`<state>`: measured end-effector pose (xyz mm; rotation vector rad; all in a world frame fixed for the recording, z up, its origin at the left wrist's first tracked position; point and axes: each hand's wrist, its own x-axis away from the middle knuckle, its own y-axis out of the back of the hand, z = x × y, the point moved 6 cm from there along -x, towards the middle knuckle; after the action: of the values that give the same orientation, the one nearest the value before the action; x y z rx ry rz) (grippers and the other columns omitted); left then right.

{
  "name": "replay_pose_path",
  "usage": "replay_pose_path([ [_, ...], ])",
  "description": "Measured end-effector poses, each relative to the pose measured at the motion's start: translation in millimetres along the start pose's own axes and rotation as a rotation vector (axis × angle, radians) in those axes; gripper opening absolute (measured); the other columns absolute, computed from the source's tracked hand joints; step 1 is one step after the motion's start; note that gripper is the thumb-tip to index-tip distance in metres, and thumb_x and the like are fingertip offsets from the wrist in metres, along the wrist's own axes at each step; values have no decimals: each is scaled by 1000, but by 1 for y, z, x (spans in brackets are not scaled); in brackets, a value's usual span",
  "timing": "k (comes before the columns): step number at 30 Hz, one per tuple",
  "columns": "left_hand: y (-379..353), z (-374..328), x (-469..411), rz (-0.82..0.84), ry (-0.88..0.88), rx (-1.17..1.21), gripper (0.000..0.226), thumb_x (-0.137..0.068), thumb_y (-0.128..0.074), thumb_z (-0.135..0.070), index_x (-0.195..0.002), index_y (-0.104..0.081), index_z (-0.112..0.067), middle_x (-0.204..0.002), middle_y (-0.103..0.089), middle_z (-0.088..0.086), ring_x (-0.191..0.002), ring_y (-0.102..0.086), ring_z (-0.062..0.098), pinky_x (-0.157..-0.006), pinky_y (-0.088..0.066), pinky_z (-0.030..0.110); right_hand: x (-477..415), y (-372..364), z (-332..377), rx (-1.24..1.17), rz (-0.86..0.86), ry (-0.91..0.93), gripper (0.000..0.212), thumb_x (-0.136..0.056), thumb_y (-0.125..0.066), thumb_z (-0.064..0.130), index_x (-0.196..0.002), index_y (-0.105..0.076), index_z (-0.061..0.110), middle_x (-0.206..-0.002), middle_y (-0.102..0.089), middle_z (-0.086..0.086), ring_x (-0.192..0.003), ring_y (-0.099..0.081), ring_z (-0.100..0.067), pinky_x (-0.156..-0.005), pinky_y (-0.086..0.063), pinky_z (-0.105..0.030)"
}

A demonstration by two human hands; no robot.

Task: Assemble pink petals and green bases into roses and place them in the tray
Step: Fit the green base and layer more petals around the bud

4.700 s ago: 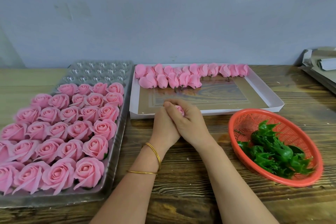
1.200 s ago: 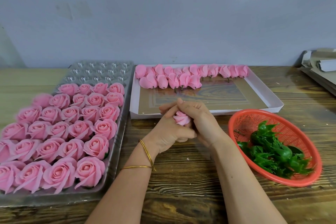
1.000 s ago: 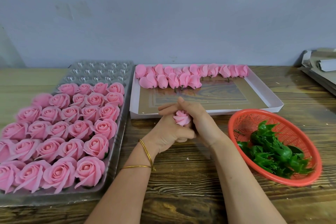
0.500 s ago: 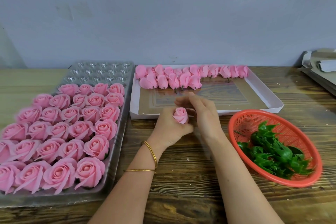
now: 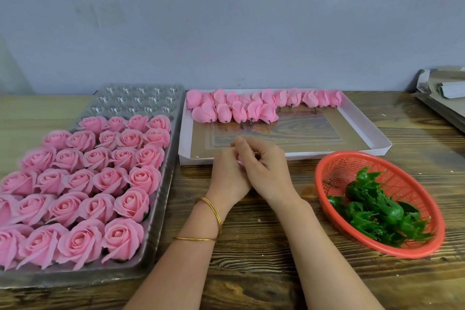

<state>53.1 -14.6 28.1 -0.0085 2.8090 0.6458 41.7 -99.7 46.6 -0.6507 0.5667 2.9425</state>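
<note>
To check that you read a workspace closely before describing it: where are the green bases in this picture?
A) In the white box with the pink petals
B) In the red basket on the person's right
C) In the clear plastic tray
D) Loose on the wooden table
B: the green bases lie heaped in the red basket, while the white box holds only pink petals.

Finished roses [image 5: 123, 158] in clear tray [image 5: 141, 99]: about 28 in view, left edge cropped.
Petal buds [image 5: 254, 111] in white box [image 5: 327, 155]: roughly 17, two rows.
Held bud [image 5: 240, 159], between left hand [image 5: 227, 176] and right hand [image 5: 266, 171]: 1.
Green bases [image 5: 377, 211] in red basket [image 5: 337, 171]: heap, uncountable.
Gold bangles [image 5: 216, 214]: 2.
</note>
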Motion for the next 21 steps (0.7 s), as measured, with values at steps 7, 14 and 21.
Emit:
replay_pose_path([
  [7, 0, 0, 0, -36, -7, -95, 21, -88, -58, -6, -68, -65, -3, -67, -65, 5, -71, -63, 21, -65, -51, 38, 0, -3, -6, -31, 12, -17, 28, -93, -58, 25, -71, -68, 11, -63, -63, 0, -61, -53, -2, -59, -43, -24],
  [14, 1, 0, 0, -93, -2, -45, 20, -85, -56, 0, -65, -62, -2, -65, -62, 5, -69, -63, 24, -63, -53, 42, -1, -11, -11, -181, 146, -149, 16, -96, -58, 20, -98, -73, 25, -89, -72, 17, -90, -64, 6, -81, -46, -11],
  [21, -1, -10, 0, -24, -52, -223, 44, -90, -52, -7, -56, -41, -33, -62, -43, -18, -64, -49, 9, -53, -33, 14, 3, -11, -11, -255, 214, -242, 28, -93, -65, 23, -118, -70, 12, -111, -72, 2, -106, -64, -3, -98, -48, -22],
])
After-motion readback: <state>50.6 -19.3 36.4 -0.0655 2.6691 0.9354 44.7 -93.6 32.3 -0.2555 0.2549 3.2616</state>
